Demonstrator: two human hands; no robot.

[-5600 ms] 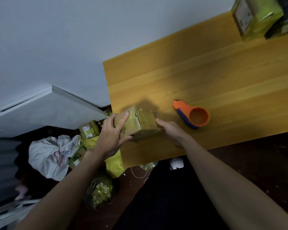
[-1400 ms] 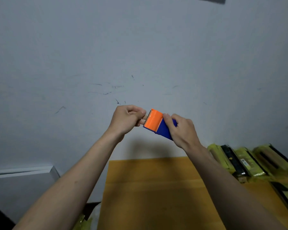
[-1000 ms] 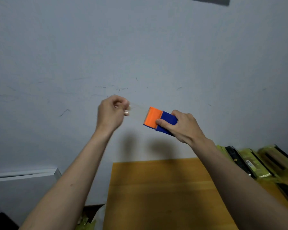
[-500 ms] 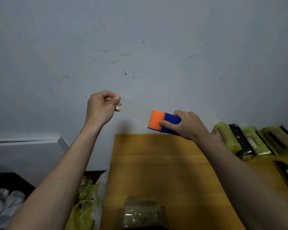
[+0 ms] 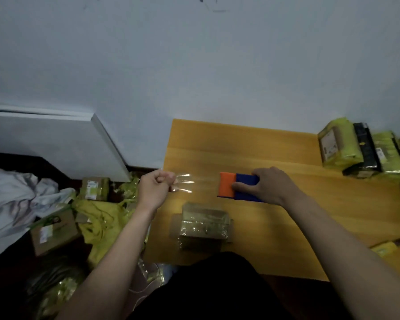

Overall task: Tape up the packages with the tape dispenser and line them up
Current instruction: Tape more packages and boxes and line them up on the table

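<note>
Tape (image 5: 195, 184) runs taut between my hands, its long axis left to right: my left hand (image 5: 153, 192) pinches the free end in curled fingers, my right hand (image 5: 267, 184) grips the dispenser (image 5: 232, 187). The box (image 5: 203, 224) sits on the table (image 5: 275, 155) directly below the strip, toward me, its length lying along the tape. Both hands look about equally near, so I would judge a straight drop lays it on.

Orange-and-blue dispenser (image 5: 238, 190), clear tape (image 5: 189, 184), brown box (image 5: 203, 224), yellow-orange counter (image 5: 240, 146), yellow-green and black packages (image 5: 360, 150), white cloth (image 5: 14, 199).
</note>
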